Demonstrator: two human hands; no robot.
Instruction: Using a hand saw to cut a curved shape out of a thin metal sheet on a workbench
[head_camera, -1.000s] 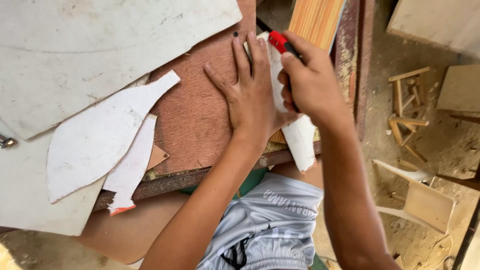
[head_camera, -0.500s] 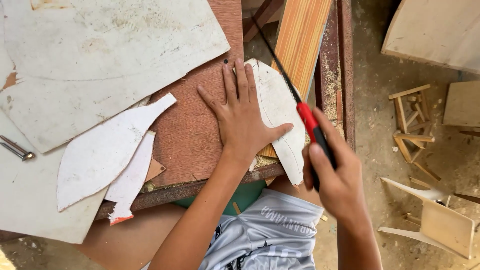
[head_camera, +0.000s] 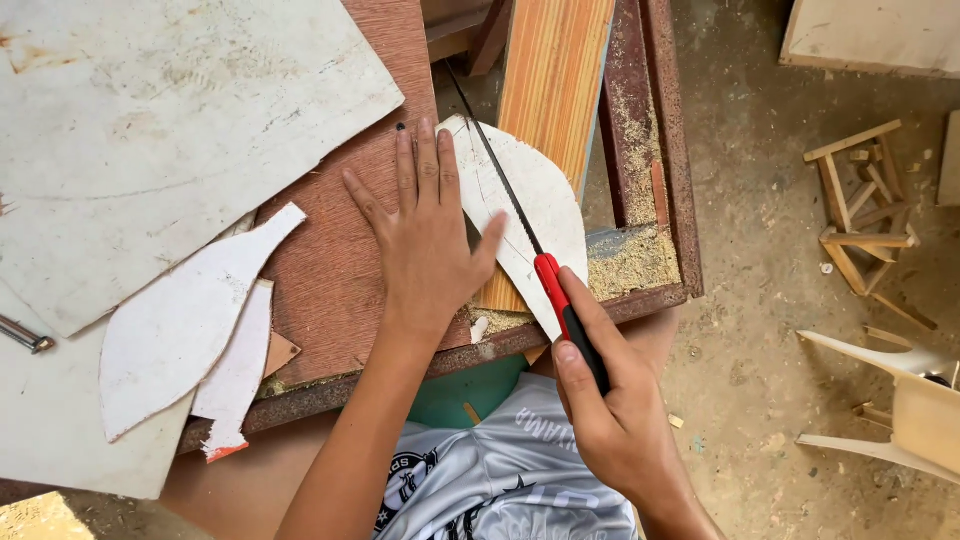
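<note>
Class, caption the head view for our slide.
Left hand pins a white curved board piece while right hand saws it.

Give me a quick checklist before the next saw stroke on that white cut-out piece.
1. Left hand flat on the white piece, pinning it down: ok.
2. Left fingers clear of the saw blade: ok, but the thumb tip lies close beside the blade.
3. Right hand has a full grip on the red-and-black saw handle: ok.
4. Blade seated in the cut across the piece: ok.
5. Piece supported under the cut: cannot tell; it overhangs the orange striped board.
6. Blade following a marked line: cannot tell.
</note>
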